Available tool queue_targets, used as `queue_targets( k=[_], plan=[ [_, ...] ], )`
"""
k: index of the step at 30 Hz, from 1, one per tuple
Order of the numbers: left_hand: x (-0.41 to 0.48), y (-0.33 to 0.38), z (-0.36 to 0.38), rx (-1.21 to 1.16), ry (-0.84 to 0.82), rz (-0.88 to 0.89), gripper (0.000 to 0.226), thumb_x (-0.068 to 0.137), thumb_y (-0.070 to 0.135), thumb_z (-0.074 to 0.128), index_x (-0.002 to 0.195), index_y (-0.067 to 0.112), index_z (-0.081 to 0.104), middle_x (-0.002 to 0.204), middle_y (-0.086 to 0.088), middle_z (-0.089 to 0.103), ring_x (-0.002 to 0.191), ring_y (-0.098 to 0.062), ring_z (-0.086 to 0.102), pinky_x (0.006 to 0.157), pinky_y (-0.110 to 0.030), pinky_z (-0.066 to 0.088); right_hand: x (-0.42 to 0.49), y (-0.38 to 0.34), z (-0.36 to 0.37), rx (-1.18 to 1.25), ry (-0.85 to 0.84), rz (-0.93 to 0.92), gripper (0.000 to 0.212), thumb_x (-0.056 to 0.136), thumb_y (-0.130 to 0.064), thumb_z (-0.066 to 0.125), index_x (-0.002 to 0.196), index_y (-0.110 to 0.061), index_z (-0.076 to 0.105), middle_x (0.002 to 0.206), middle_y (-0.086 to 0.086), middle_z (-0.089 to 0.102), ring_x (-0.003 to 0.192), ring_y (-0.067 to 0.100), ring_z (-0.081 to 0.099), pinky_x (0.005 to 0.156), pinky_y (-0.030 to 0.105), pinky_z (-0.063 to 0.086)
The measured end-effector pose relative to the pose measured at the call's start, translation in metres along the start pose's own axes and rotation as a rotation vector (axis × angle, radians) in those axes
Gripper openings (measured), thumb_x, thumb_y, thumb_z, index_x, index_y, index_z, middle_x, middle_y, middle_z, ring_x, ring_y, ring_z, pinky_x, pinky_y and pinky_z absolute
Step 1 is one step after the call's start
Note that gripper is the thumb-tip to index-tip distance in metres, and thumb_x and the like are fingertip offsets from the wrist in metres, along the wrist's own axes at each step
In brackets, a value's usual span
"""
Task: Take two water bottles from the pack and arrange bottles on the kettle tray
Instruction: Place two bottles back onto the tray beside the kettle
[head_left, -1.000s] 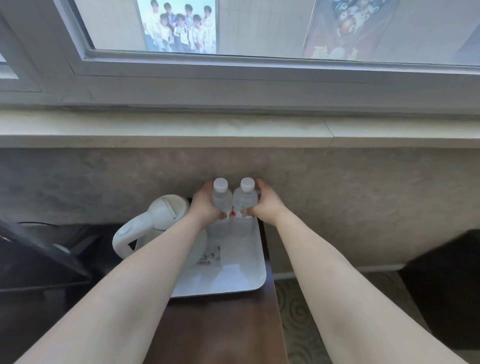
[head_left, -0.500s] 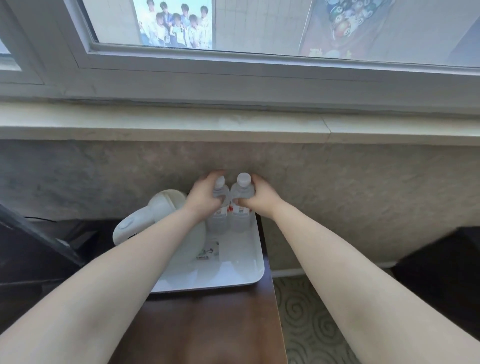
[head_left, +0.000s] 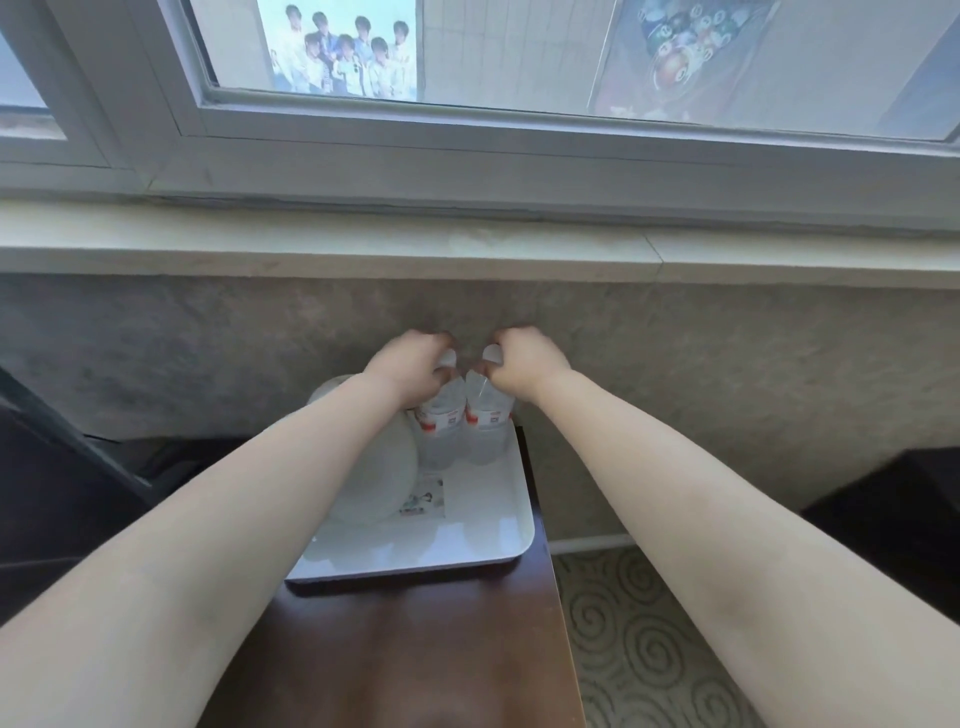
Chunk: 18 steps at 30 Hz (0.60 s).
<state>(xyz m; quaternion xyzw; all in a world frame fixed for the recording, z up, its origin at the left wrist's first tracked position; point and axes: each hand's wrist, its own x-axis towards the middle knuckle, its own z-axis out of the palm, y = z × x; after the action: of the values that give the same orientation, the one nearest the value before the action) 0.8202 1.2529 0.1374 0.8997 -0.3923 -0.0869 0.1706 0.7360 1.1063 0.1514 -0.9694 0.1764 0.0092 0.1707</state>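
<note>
At the tray's (head_left: 511, 540) far right corner, beside the kettle (head_left: 384, 467), the left hand (head_left: 410, 371) grips the left bottle (head_left: 441, 415) by its neck; the right hand (head_left: 524, 366) grips the right bottle (head_left: 488, 415), touching it. Best to seat both flat, labels forward, before letting go.

left hand (head_left: 410, 371) gripped left water bottle (head_left: 441, 415) | right hand (head_left: 524, 369) gripped right water bottle (head_left: 485, 413) | both stood touching, frame centre, on white tray (head_left: 498, 525) beside kettle (head_left: 387, 467)
</note>
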Motion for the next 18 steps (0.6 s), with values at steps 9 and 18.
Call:
queue_targets(
  k=[9,18],
  plan=[
    [-0.002,0.005,-0.003,0.157,-0.009,-0.012,0.041,0.092,0.035,0.057,0.123,0.008,0.053,0.115,-0.023,0.06,0.103,-0.042,0.059,0.078,-0.041,0.049,0.0,0.004,0.0,-0.2,-0.043,-0.124,0.032,0.092,-0.013,0.055,0.123,-0.006,0.055,0.124,0.017,0.054,0.105,0.037,0.059,0.078,0.037,0.048],
    [0.006,0.016,0.007,0.087,0.055,-0.149,0.037,0.095,0.026,0.05,0.122,0.002,0.045,0.114,-0.024,0.063,0.103,-0.041,0.061,0.068,-0.035,0.039,-0.001,0.002,0.005,-0.228,-0.035,-0.223,0.044,0.089,-0.001,0.051,0.132,-0.008,0.048,0.132,0.017,0.046,0.109,0.04,0.056,0.078,0.041,0.046]
  ],
)
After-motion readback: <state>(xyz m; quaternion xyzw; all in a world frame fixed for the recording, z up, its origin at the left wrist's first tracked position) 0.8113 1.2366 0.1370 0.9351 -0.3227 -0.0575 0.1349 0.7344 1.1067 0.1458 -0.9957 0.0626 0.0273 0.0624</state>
